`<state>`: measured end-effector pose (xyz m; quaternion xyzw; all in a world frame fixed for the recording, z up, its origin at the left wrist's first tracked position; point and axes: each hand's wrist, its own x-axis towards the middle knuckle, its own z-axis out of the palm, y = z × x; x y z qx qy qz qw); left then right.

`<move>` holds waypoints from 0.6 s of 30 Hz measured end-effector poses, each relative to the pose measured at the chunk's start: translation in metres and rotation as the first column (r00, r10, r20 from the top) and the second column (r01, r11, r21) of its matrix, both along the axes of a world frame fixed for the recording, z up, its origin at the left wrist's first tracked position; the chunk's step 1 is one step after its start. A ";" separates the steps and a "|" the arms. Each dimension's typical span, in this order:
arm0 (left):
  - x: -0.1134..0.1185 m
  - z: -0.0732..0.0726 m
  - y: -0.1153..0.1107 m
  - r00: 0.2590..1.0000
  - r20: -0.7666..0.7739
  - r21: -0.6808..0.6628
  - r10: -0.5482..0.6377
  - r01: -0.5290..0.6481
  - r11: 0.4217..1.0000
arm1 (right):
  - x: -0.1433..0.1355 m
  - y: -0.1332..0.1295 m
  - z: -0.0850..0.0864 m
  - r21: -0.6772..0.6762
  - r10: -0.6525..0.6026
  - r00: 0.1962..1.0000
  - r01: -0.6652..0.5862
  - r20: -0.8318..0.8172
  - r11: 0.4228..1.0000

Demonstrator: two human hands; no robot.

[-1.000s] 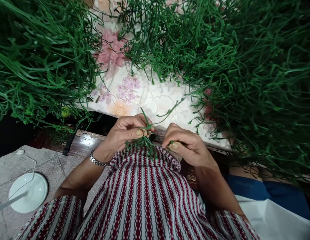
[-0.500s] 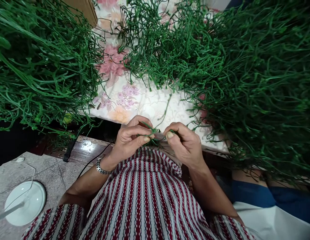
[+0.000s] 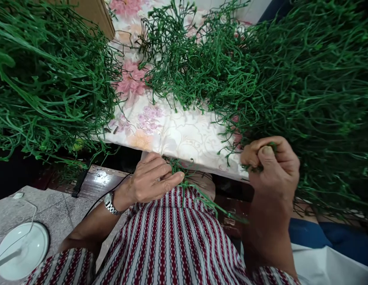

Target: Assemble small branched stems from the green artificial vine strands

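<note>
My left hand (image 3: 156,178), with a metal watch at its wrist, is closed around a small bundle of green branching stems (image 3: 185,178) just below the table edge. Thin strands from this bundle trail down to the right over the striped shirt. My right hand (image 3: 271,162) is off to the right, by the edge of the large green pile, with its fingers curled in and the thumb pressed on them. Bits of green stem (image 3: 271,146) poke out of that fist; how much it holds is hidden.
Heaps of green stems lie on the left (image 3: 59,79), at the back middle (image 3: 202,67) and on the right (image 3: 326,91) of the flowered tablecloth (image 3: 186,130). A cardboard box (image 3: 95,16) stands at the back left. On the floor is a white round lamp base (image 3: 22,249).
My right hand has moved right, away from my left hand, and now makes a fist. My left hand has dropped slightly, and its stems now hang toward the lower right.
</note>
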<state>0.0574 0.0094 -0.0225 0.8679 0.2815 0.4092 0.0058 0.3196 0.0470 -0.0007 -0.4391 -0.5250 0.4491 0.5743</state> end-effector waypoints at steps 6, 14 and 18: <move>0.004 0.011 0.011 1.000 -0.006 0.098 0.003 -0.002 0.995 | -0.023 -0.004 0.015 -0.010 0.215 0.872 -0.234 0.440 0.972; 0.010 0.017 0.015 0.999 0.019 0.086 -0.030 0.028 0.996 | -0.056 -0.002 0.014 -0.010 0.310 0.710 -0.392 0.632 0.920; 0.010 0.023 0.009 0.978 0.191 -0.076 -0.079 0.095 0.993 | -0.056 -0.005 0.020 0.239 0.144 0.760 -0.370 0.634 0.898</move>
